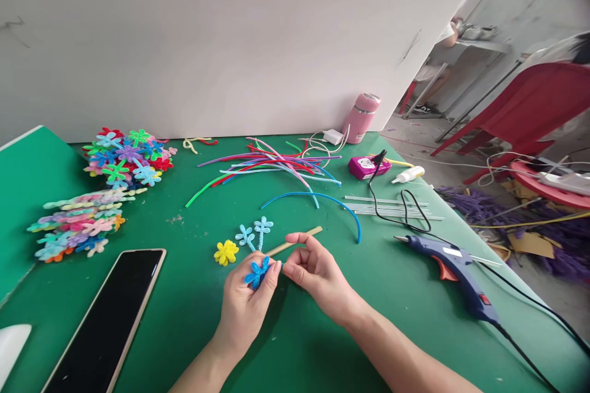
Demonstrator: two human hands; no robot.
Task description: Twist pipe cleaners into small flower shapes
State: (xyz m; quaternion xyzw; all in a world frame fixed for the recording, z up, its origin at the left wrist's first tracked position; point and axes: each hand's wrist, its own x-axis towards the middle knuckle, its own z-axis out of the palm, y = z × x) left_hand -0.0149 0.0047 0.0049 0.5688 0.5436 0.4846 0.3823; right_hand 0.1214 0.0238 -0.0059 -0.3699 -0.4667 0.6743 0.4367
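My left hand (246, 298) is closed around a blue pipe-cleaner flower (257, 271), its fuzzy petals showing above the thumb. Close on the right, my right hand (318, 270) pinches at the short end of the flower's blue stem with thumb and index finger. Past the hands lie two light blue pipe-cleaner flowers (263, 225) with stems and a yellow pipe-cleaner flower (226, 252). A flat wooden stick (314, 231) lies on the table behind my fingers, partly hidden by them.
Loose pipe cleaners (276, 166) lie at the back; finished flowers (126, 156) are heaped at left. A phone (106, 319) lies front left. At right are a glue gun (454, 270), glue sticks (387, 207), a purple power socket (366, 166), a white bottle (409, 174) and a pink flask (362, 120).
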